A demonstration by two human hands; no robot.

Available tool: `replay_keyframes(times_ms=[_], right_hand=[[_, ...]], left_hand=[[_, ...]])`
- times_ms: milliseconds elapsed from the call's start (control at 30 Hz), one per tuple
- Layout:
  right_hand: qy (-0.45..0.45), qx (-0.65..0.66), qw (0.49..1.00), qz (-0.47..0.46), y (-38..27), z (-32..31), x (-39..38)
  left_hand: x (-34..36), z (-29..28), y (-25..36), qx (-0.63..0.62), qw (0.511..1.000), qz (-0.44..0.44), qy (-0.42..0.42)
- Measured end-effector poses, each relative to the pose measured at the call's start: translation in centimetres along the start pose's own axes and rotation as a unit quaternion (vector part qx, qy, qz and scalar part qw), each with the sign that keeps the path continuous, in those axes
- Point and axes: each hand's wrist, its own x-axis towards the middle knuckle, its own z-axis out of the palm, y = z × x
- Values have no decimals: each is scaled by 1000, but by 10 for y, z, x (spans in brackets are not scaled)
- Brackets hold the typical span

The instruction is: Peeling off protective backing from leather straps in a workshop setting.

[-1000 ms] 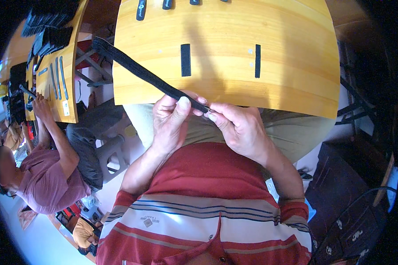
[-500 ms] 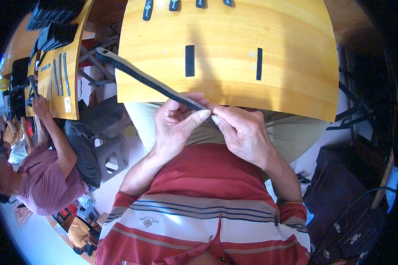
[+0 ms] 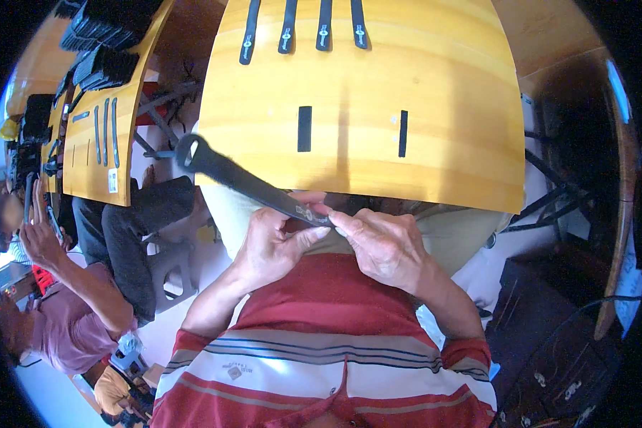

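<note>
A long black hook-and-loop strap [image 3: 246,180] is stretched in front of my body, its slotted, curled end off to the far left and pale print near its other end. My left hand [image 3: 272,242] pinches it near the printed end between thumb and fingers. Right beside it, my right hand [image 3: 381,246] grips the very tip, which its fingers partly hide. Beyond my hands, a wide black strip [image 3: 304,129] and a narrower black strip [image 3: 404,133] lie on the wooden table [image 3: 464,93].
Several similar black straps [image 3: 323,28] lie in a row at the table's far edge. At left, another wooden table [image 3: 121,175] bears stacks of black straps [image 3: 107,68]. A person in a purple shirt [image 3: 82,314] sits there, hands raised. Dark cabinets [image 3: 542,342] stand at right.
The strap has turned over, so its dark printed face now shows instead of the grey edge. My view has shifted, showing more of the far straps. The neighbour's hand has lifted off their table.
</note>
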Motion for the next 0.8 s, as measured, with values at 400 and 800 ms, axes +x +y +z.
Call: replay_keyframes(times_ms=[400,800], right_hand=[[-43,111,992,47,-10,7,0],[-150,44,987,-27,-18,-7,-7]], left_hand=[[-14,1,-8,-87,990,-113,2],[-24,-14,-5,-61,978,-113,-162]])
